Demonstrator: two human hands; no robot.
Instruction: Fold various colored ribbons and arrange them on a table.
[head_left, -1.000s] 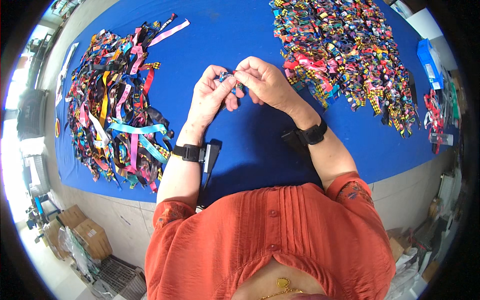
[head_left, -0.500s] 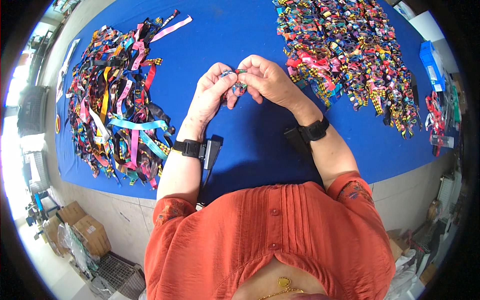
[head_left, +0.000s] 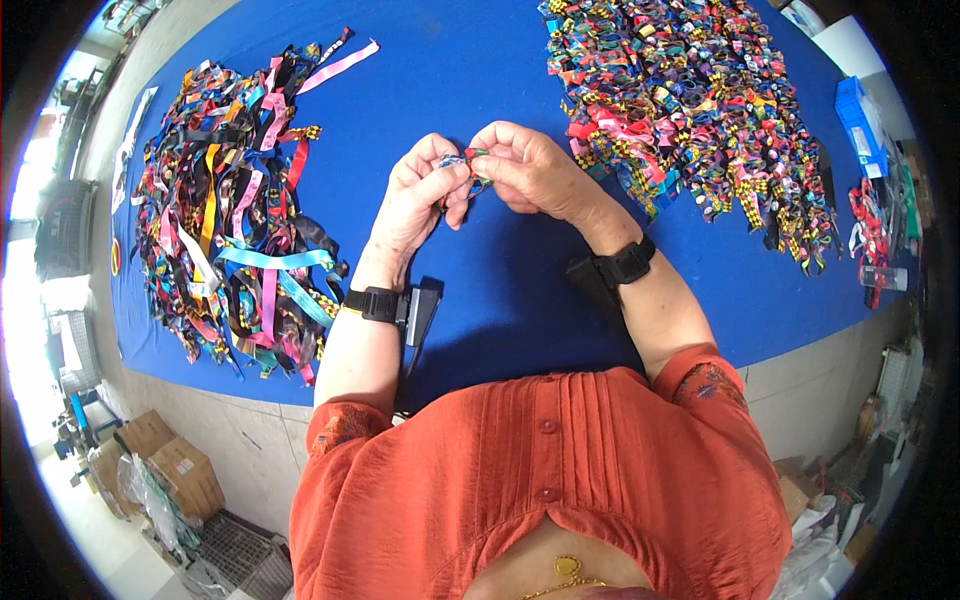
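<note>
Between the fingertips of both hands is a small printed fabric ribbon [head_left: 452,160], coloured blue, white, red and green. My left hand [head_left: 425,185] pinches one part of it between thumb and fingers. My right hand [head_left: 525,170] pinches the red and green part close beside, the two thumbs nearly meeting. Most of the ribbon is covered by my fingers. To the left lies a loose heap of flat ribbons [head_left: 262,257] in many colours. At the far right, looped and knotted ribbon pieces [head_left: 690,100] lie in dense rows.
A blue cloth [head_left: 440,60] covers the table. On its right edge stand a blue plastic bin [head_left: 862,125] and a clear container [head_left: 884,278] beside red strips. Cardboard boxes [head_left: 185,470] and a wire crate [head_left: 235,550] are on the floor at the lower left.
Both hands have come slightly nearer, still pinching the ribbon. The fingers have shifted, and a red part now shows between the thumbs while less ribbon hangs below.
</note>
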